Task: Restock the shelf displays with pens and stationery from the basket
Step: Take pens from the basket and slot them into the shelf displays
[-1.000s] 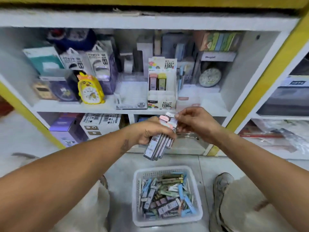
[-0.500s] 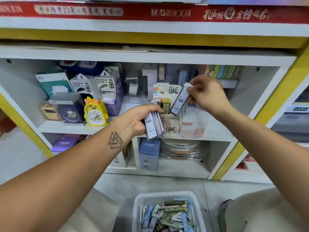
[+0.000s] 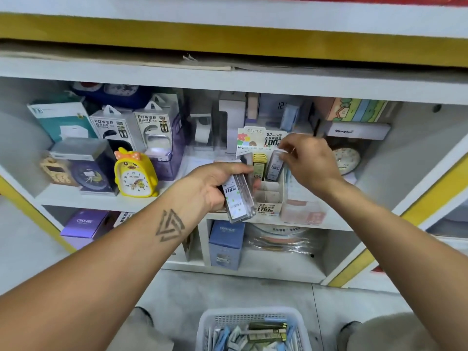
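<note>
R hand [image 3: 310, 160] pinches one clear lead case [image 3: 274, 165] by its top, lowering it into the right slot of the cardboard display box [image 3: 268, 198] on the shelf [image 3: 101, 198], beside the yellow case [image 3: 258, 166] already slotted. L hand [image 3: 217, 186] has fingers curled round a stack of lead cases [image 3: 236, 198], just in front of the display. Basket [image 3: 210, 325] w/ more stock sits on the floor below. Risks, as I judge them: case catches the divider & tips the light box; L stack is slick plastic, could fan out & drop while attention's on R.
</note>
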A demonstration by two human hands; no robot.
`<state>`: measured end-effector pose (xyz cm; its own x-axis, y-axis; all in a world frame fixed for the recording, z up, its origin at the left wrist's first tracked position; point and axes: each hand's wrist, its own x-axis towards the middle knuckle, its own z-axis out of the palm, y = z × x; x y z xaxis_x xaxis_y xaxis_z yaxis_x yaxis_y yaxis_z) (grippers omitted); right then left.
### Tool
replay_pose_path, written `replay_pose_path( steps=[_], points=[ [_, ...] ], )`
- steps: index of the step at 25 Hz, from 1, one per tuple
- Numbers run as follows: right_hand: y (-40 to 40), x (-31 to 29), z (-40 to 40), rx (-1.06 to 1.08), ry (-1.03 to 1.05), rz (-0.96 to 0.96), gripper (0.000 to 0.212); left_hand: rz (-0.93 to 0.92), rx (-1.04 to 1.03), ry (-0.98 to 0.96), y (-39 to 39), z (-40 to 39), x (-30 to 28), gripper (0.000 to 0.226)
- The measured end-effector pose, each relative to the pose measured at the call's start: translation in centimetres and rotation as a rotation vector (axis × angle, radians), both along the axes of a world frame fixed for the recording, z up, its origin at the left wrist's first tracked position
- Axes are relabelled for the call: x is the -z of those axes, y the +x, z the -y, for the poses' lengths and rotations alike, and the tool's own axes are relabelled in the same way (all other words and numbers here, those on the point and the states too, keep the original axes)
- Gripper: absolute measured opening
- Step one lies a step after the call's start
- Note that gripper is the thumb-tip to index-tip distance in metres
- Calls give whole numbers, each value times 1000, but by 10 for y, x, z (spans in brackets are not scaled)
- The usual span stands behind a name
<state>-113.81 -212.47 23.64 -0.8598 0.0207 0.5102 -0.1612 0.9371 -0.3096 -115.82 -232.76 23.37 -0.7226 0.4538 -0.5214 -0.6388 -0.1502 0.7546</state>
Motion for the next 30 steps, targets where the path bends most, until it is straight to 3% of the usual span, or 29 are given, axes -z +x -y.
replay_pose_path(
  steps=[4,7,8,10,12,14,16,18,22,30],
  points=[
    [-6,6,5,-8,79,82,4,-4,17,-19,-1,-5,2,12],
    [-7,8,5,24,230,61,15,-15,20,-22,-1,-10,3,20],
    [-7,6,4,15,189,38,16,-16,20,-22,-2,-11,4,22],
    [-6,-2,8,-49,-186,90,16,-16,30,-21,-1,-13,5,19],
    [0,-9,15,-116,-615,273,15,-29,53,-31,3,-16,3,12],
    [5,-9,19,-157,-781,397,12,-45,69,-32,6,-18,2,10],
    [7,-12,15,-139,-834,375,13,-50,36,-41,6,-18,1,23],
    [7,-18,4,-89,-845,284,11,-50,-9,-79,3,-17,2,29],
    [9,-24,-7,-41,-698,207,5,-4,-40,-136,2,-14,4,7],
    [6,-24,-21,21,-557,215,17,58,-14,-80,3,-13,3,16]
  ],
)
